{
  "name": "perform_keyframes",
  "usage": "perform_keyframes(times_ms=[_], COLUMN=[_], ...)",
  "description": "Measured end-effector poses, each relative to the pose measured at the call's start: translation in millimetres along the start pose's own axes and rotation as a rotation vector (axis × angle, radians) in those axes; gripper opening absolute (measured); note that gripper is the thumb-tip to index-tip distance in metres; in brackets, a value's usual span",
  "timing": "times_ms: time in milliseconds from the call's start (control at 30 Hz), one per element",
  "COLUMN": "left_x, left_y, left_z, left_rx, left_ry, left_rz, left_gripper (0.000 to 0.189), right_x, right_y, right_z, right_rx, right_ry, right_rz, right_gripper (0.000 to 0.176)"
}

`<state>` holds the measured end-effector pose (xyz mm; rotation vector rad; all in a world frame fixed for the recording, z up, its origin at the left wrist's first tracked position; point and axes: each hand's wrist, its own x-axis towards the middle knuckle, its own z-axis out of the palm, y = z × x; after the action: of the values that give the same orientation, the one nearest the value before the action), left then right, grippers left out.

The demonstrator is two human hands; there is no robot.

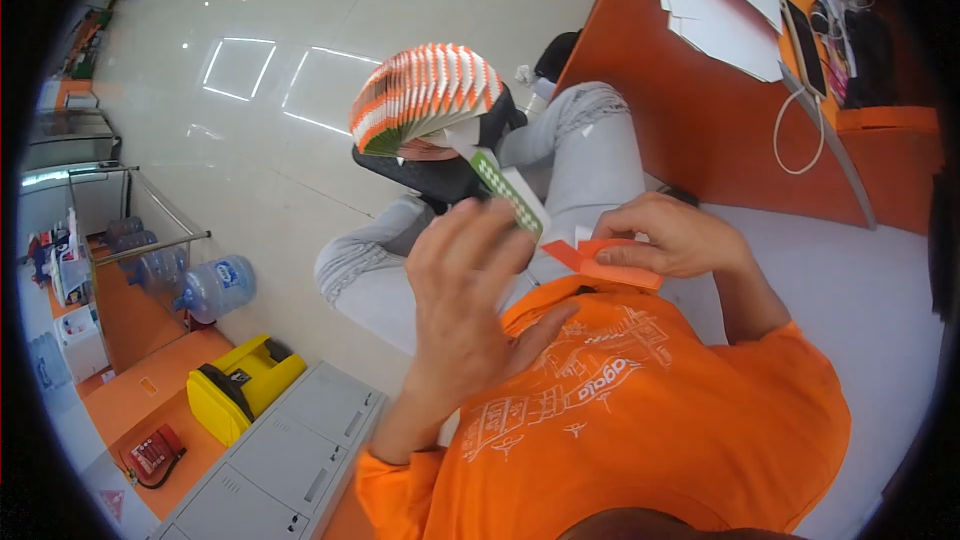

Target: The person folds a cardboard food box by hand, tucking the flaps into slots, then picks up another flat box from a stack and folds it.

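Note:
My right hand (665,237) pinches a folded orange paper piece (625,270) between thumb and fingers, just above the front of the orange shirt. To its left my left hand (465,290) is raised and smeared by motion, its thumb and fingers spread apart. A green-and-white patterned folded paper strip (505,188) shows beyond the left fingertips, which overlap its near end in this view. Past the knees a rounded fan of many folded orange, white and green papers (430,95) rests on a black object (425,175).
A desk (700,100) with papers (720,20), a phone (803,48) and a white cable stands at right. Grey lockers (280,450), a yellow bin (240,390), a fire extinguisher (155,452) and large water bottles (215,288) are at left. Shiny tiled floor (280,0) lies ahead.

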<state>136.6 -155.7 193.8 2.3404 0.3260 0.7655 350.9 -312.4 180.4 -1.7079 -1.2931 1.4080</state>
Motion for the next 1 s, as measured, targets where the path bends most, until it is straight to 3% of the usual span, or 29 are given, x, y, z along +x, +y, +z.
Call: perform_keyframes(times_ms=[33,67,167,367,400,467,567,600,667,700,767,800,867,900,967,1000], left_x=[5,7,26,31,29,27,25,24,24,24,23,18,-7,-19,-41,-54], left_y=[6,4,-15,-23,-23,-27,-29,-32,-45,-47,-48,-51,-61,-65,-72,-73], left_z=[-10,-11,-8,-7,-6,-3,2,4,8,6,5,9,28,40,71,84], left_rx=[0.19,0.181,0.12,-0.118,-0.117,-0.144,-0.12,-0.127,-0.326,-0.326,-0.554,-0.556,-1.004,-1.004,-1.027,-1.036], left_ry=[-0.286,-0.282,-0.644,-0.793,-0.785,-0.909,-0.964,-0.964,-1.051,-1.051,-1.226,-1.223,-1.207,-1.239,-1.047,-1.079], left_rz=[0.113,0.101,0.16,0.053,0.046,-0.166,-0.094,-0.105,-0.237,-0.246,-0.474,-0.479,-0.9,-0.901,-0.932,-0.932], left_gripper=[0.062,0.062,0.023,0.014,0.014,0.015,0.019,0.019,0.021,0.021,0.019,0.019,0.016,0.016,0.014,0.014], right_x=[-1,-4,-3,-15,-18,-18,-16,-13,-5,-2,0,-1,-1,-1,0,-2], right_y=[3,-1,-15,-7,-13,-19,-26,-30,-28,-22,-10,-1,19,30,55,68], right_z=[-4,-7,-19,-6,-6,-1,14,18,24,29,35,36,44,49,58,64], right_rx=[-0.072,-0.075,-0.055,-0.09,-0.199,-0.305,-0.492,-0.66,-0.823,-0.815,-0.805,-0.659,-0.495,-0.352,-0.204,-0.12], right_ry=[-0.064,-0.076,-0.229,-0.033,0.012,0.05,0.052,0.152,0.242,0.287,0.322,0.233,0.157,0.189,0.248,0.302], right_rz=[-0.096,-0.085,-0.148,-0.296,-0.338,-0.384,-0.396,-0.416,-0.444,-0.472,-0.504,-0.387,-0.25,-0.238,-0.206,-0.157], right_gripper=[0.028,0.028,0.027,0.011,0.008,0.009,0.017,0.015,0.013,0.012,0.012,0.011,0.009,0.009,0.009,0.009])
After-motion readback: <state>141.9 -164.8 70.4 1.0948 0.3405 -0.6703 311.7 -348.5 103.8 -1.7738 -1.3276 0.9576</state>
